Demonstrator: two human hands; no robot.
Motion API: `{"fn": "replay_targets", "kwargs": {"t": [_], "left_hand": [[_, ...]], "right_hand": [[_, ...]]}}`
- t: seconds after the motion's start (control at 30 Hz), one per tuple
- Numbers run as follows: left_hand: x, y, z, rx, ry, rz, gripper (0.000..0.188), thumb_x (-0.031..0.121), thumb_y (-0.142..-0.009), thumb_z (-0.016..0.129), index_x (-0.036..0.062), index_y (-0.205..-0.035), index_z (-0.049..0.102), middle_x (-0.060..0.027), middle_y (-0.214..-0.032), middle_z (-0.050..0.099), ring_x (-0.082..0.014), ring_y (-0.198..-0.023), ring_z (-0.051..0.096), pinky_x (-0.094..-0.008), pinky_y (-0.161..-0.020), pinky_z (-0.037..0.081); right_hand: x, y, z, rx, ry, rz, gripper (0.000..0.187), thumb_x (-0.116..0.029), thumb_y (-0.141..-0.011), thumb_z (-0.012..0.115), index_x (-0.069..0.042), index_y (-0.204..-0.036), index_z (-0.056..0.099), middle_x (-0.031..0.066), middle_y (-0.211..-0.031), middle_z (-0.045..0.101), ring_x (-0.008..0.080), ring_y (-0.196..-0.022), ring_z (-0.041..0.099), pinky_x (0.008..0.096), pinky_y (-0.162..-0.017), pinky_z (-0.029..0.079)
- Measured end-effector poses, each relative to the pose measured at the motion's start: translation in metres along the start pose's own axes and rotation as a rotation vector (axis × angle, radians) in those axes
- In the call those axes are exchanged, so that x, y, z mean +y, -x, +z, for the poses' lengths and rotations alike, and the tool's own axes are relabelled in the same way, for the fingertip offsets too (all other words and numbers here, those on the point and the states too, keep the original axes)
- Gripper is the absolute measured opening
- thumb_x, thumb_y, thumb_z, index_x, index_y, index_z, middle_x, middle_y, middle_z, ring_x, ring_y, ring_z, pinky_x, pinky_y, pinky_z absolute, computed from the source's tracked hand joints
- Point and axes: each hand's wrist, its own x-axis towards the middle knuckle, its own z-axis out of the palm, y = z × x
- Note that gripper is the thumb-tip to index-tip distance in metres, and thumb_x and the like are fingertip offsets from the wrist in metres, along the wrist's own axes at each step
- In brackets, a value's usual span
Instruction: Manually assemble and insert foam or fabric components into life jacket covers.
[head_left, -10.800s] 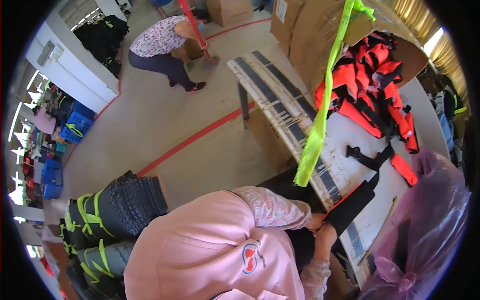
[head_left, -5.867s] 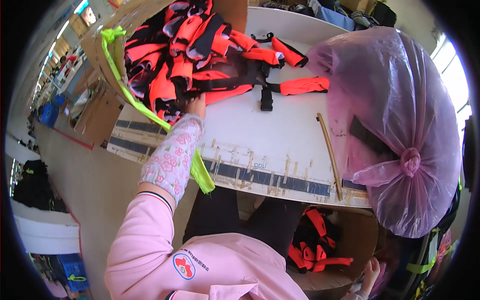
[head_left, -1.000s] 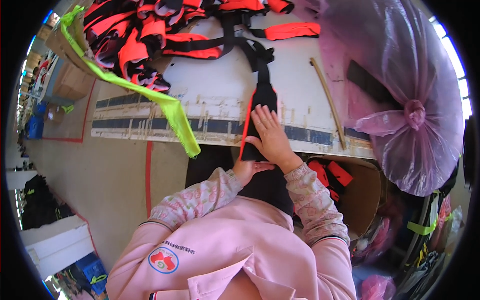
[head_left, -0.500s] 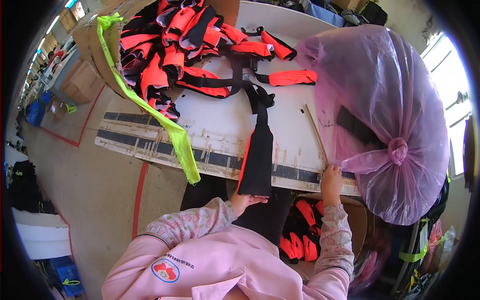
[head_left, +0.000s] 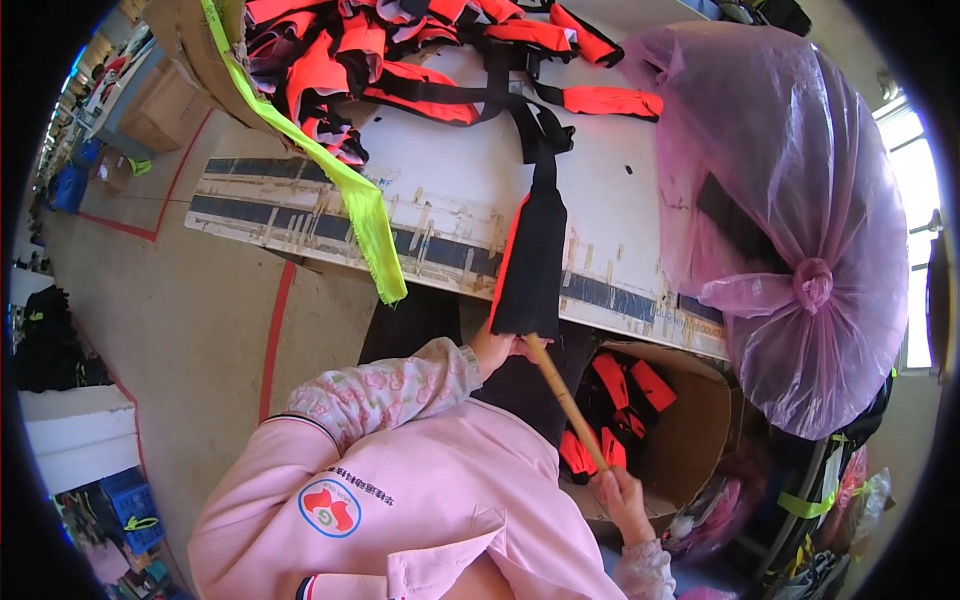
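1. The strap point(head_left: 534, 260), black with an orange edge, lies across the front of the table point(head_left: 600, 185), its wide end hanging past the edge toward the person.
2. The left hand point(head_left: 494, 348) is at that end, partly hidden beneath it; whether the fingers pinch the cloth cannot be told.
3. The right hand point(head_left: 623, 503) is closed around the lower part of the stick point(head_left: 566, 402), which slants up and leftward, its tip at the wide end of the strap, beside the left fingers.
4. Beyond, the strap's narrow black part runs up to tangled webbing by the pile point(head_left: 345, 50), a heap of orange and black pieces spilling from a carton point(head_left: 190, 40).
5. A lime ribbon point(head_left: 369, 215) trails from the carton and hangs over the table edge, left of the strap.
6. A knotted purple bag point(head_left: 830, 190) takes up the table's right end.
7. Below the edge, near the stick, a box point(head_left: 698, 430) holds more orange and black pieces.
8. A red line point(head_left: 275, 345) crosses the floor to the left.
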Motion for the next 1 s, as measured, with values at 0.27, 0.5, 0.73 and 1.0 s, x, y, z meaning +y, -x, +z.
{"fn": "replay_targets", "kwargs": {"t": [0.27, 0.5, 0.73, 1.0], "left_hand": [[-0.007, 0.0, 0.001, -0.029, 0.01, 0.017, 0.031, 0.026, -0.095, 0.039, 0.0012, -0.099, 0.058, -0.0124, -0.088, 0.064, -0.0204, -0.07, 0.063, -0.03, -0.06, 0.054], [-0.005, 0.006, 0.006, 0.045, -0.235, -0.091, 0.026, 0.019, -0.095, 0.038, 0.0031, -0.096, 0.058, -0.0099, -0.079, 0.062, -0.0162, -0.056, 0.058, -0.026, -0.05, 0.051], [-0.009, -0.003, -0.004, 0.13, -0.303, 0.006, 0.019, 0.013, -0.091, 0.042, 0.0053, -0.092, 0.059, -0.0054, -0.07, 0.057, -0.0127, -0.058, 0.054, -0.0254, -0.053, 0.045], [-0.019, -0.003, -0.009, 0.069, -0.195, 0.045, 0.021, 0.02, -0.093, 0.043, 0.0064, -0.097, 0.058, -0.0087, -0.085, 0.062, -0.0137, -0.063, 0.057, -0.0246, -0.049, 0.045]], "right_hand": [[-0.011, -0.023, 0.038, -0.098, -0.221, 0.166, 0.03, -0.023, -0.095, 0.044, -0.001, -0.078, 0.056, -0.0016, -0.054, 0.044, 0.0057, -0.046, 0.038, 0.0235, -0.044, 0.032], [-0.053, -0.113, 0.075, -0.03, -0.112, 0.018, 0.033, -0.024, -0.096, 0.041, -0.003, -0.073, 0.051, 0.0009, -0.053, 0.043, 0.0077, -0.043, 0.039, 0.0241, -0.041, 0.03], [-0.112, -0.158, 0.103, -0.486, -0.804, 0.27, 0.031, -0.032, -0.098, 0.034, -0.01, -0.079, 0.045, -0.0044, -0.049, 0.029, 0.0056, -0.036, 0.022, 0.0231, -0.031, 0.018], [-0.124, -0.139, 0.091, -0.407, -0.68, 0.19, 0.029, -0.029, -0.097, 0.035, -0.009, -0.08, 0.047, -0.0033, -0.049, 0.031, 0.0065, -0.035, 0.023, 0.0224, -0.031, 0.02]]}}
